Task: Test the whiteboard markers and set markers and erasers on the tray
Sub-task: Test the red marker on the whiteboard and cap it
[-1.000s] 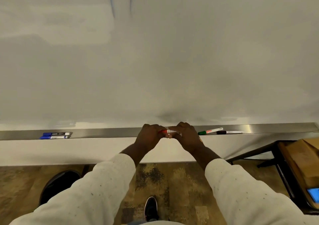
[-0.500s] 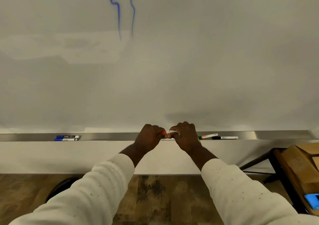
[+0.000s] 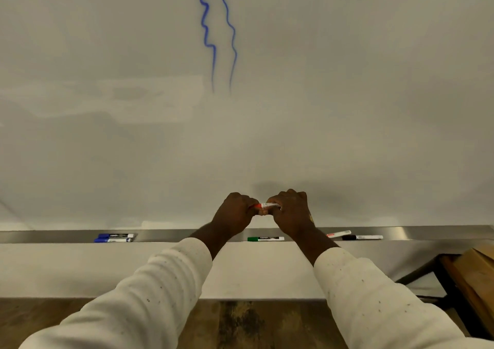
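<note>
Left hand (image 3: 235,212) and right hand (image 3: 291,212) both grip red marker (image 3: 265,206) above tray (image 3: 173,235); tray holds blue markers (image 3: 115,237), green marker (image 3: 264,239), black marker (image 3: 362,237).

A pale wall band (image 3: 80,268) runs across the view and meets a brown wood-look floor (image 3: 80,319) with 1 dark mottled patch. At the right edge is wooden furniture (image 3: 478,276) on a black frame (image 3: 451,295) — the light is dim.

The left sleeve (image 3: 149,290) and the right sleeve (image 3: 374,295) are long and cream-white, of a ribbed knit cloth, with small dark specks scattered on them.
</note>
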`<action>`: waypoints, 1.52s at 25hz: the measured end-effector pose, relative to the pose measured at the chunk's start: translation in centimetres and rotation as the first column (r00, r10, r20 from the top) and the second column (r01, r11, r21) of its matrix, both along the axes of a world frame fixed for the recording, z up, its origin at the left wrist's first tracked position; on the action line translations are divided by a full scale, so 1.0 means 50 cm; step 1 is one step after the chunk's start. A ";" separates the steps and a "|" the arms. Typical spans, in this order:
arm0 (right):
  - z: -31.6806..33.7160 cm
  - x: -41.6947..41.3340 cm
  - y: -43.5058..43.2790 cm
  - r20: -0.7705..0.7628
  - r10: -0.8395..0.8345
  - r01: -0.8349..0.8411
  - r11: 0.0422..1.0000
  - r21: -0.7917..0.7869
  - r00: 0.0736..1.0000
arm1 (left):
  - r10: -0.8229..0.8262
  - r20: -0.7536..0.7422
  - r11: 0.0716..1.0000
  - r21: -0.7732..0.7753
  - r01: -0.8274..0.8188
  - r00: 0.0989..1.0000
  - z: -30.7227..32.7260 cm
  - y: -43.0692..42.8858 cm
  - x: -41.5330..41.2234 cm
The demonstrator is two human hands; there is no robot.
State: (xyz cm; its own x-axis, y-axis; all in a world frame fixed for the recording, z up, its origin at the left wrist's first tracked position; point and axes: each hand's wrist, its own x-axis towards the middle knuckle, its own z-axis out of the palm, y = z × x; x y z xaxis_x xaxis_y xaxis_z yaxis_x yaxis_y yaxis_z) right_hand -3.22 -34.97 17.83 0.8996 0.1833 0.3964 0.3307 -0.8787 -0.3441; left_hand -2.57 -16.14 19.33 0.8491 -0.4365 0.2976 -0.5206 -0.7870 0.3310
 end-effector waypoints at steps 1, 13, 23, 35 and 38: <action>0.006 0.003 0.008 -0.002 -0.007 0.007 1.000 -0.015 1.000 | 0.011 -0.003 1.000 0.002 -0.011 1.000 0.004 0.007 0.002; 0.116 0.021 0.022 0.232 -0.203 0.145 0.959 0.244 0.951 | 0.047 0.243 0.986 -0.165 -0.006 0.969 0.096 0.061 0.044; 0.433 0.032 0.065 0.548 -0.290 -0.088 0.823 0.561 0.785 | 0.153 0.637 0.961 -0.275 0.037 0.755 0.412 0.110 0.101; 0.631 0.077 0.100 0.730 -0.270 -0.210 0.844 0.493 0.628 | 0.427 0.678 0.888 -0.439 -0.136 0.598 0.681 0.227 0.177; 0.650 0.094 0.095 0.737 -0.287 -0.145 0.875 0.461 0.611 | 0.414 0.689 0.899 -0.413 -0.148 0.595 0.663 0.225 0.184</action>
